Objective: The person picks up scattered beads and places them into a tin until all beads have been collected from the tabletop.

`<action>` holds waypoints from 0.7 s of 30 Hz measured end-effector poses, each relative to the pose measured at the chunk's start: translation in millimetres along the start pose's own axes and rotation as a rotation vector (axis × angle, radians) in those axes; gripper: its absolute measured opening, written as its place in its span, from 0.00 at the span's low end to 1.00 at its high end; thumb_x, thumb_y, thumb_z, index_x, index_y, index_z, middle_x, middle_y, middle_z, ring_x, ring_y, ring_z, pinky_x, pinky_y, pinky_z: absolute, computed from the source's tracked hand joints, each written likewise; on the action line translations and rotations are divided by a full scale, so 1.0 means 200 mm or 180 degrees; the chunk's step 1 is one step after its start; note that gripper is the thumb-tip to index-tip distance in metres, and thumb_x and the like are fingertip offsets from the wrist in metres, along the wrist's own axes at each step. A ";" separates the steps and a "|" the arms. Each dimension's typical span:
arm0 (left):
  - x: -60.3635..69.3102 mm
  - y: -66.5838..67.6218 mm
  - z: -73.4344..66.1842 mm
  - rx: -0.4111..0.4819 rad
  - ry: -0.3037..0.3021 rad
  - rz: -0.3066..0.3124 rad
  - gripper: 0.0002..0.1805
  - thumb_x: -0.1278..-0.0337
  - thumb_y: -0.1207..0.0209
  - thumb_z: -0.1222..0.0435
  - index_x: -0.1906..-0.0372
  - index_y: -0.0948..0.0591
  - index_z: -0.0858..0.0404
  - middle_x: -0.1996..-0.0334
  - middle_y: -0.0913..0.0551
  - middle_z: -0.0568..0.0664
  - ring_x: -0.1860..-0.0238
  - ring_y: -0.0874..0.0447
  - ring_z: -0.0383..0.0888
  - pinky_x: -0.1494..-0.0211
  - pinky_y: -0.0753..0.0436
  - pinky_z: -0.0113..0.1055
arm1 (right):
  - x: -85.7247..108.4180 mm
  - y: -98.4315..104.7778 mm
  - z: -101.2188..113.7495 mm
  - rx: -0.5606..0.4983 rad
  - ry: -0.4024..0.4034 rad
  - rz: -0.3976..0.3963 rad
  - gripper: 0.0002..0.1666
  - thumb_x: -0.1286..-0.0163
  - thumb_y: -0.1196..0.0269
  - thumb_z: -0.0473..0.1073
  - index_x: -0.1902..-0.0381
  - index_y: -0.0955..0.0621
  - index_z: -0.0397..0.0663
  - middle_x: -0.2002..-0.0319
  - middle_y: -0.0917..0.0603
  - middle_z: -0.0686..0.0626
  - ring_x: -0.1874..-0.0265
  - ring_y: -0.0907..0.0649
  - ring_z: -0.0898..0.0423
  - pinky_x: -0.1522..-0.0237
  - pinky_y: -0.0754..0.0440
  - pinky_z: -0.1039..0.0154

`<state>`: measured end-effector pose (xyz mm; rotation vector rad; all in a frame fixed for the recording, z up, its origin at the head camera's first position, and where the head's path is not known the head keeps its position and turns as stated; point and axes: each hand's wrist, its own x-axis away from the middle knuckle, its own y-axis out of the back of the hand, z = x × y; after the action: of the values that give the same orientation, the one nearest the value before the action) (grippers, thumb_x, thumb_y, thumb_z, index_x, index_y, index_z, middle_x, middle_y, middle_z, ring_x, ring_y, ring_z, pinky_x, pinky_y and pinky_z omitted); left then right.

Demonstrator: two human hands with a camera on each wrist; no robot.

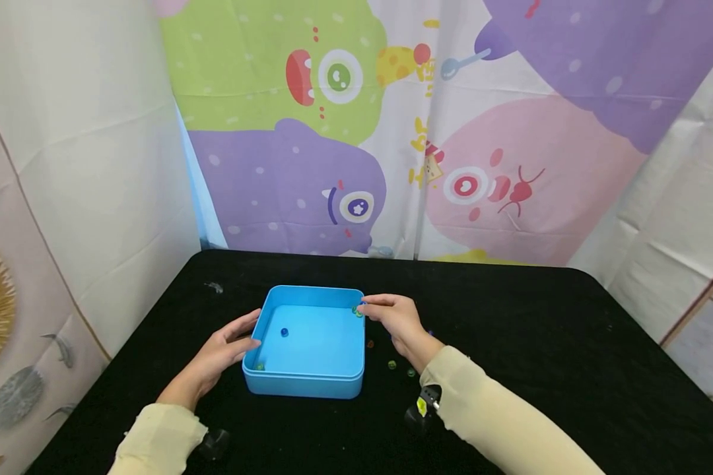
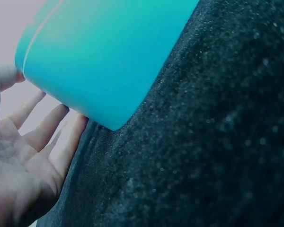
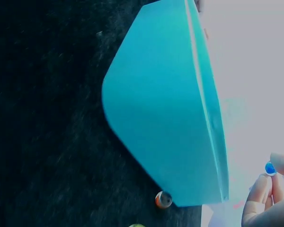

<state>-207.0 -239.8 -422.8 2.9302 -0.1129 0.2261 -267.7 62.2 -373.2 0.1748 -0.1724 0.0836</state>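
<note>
Black tabletop beneath box; cartoon backdrop

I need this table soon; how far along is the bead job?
Looks done: a blue bead and a green bead lie in the blue box. In hand: the right hand pinches another blue bead near the rim; the left hand touches the box. Probably left: an orange bead and two green beads on the table.
</note>
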 end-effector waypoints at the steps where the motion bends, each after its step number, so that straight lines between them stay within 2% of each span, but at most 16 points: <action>1: 0.00 0.00 0.00 -0.0005 0.0004 0.0004 0.36 0.38 0.46 0.61 0.28 0.47 0.58 0.30 0.50 0.62 0.33 0.48 0.64 0.38 0.36 0.57 | 0.00 -0.01 0.00 -0.0010 0.0021 0.0018 0.17 0.43 0.32 0.41 0.56 0.17 0.43 0.54 0.19 0.48 0.56 0.21 0.50 0.42 0.31 0.45; 6: 0.00 0.00 0.01 -0.0015 0.0004 0.0019 0.36 0.38 0.47 0.62 0.28 0.47 0.58 0.30 0.50 0.63 0.33 0.48 0.64 0.38 0.36 0.58 | 0.00 -0.08 0.02 -0.0012 0.0052 0.0083 0.16 0.43 0.32 0.40 0.57 0.16 0.43 0.53 0.19 0.48 0.55 0.22 0.50 0.45 0.28 0.48; 9: 0.00 0.00 0.01 -0.0018 -0.0012 0.0025 0.36 0.37 0.46 0.61 0.28 0.47 0.58 0.30 0.50 0.62 0.33 0.48 0.64 0.38 0.35 0.57 | 0.00 -0.12 0.04 0.0058 0.0022 0.0087 0.16 0.44 0.31 0.42 0.57 0.16 0.44 0.53 0.19 0.49 0.55 0.22 0.50 0.46 0.30 0.42; 12: 0.00 0.00 0.00 -0.0019 -0.0027 0.0026 0.36 0.37 0.46 0.61 0.27 0.48 0.58 0.30 0.50 0.62 0.33 0.47 0.64 0.38 0.35 0.57 | 0.01 -0.15 0.05 0.0027 0.0017 0.0101 0.15 0.44 0.31 0.42 0.58 0.15 0.45 0.54 0.19 0.50 0.56 0.21 0.50 0.46 0.30 0.41; 16: 0.00 0.00 0.00 -0.0027 -0.0041 0.0030 0.37 0.37 0.46 0.60 0.27 0.48 0.57 0.30 0.50 0.61 0.33 0.47 0.63 0.38 0.36 0.57 | 0.01 -0.19 0.07 -0.0069 0.0082 0.0148 0.13 0.43 0.32 0.40 0.59 0.15 0.44 0.56 0.18 0.49 0.58 0.20 0.51 0.44 0.29 0.47; 21: 0.01 0.00 0.00 -0.0047 -0.0043 0.0028 0.37 0.38 0.45 0.60 0.27 0.47 0.57 0.30 0.49 0.61 0.33 0.47 0.63 0.38 0.36 0.56 | 0.02 -0.23 0.08 -0.0048 0.0091 0.0196 0.13 0.44 0.31 0.42 0.59 0.15 0.44 0.59 0.17 0.50 0.59 0.19 0.53 0.45 0.28 0.48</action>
<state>-205.9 -239.0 -422.4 2.9175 -0.1289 0.2058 -262.0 14.8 -364.7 0.1533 -0.1499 0.1461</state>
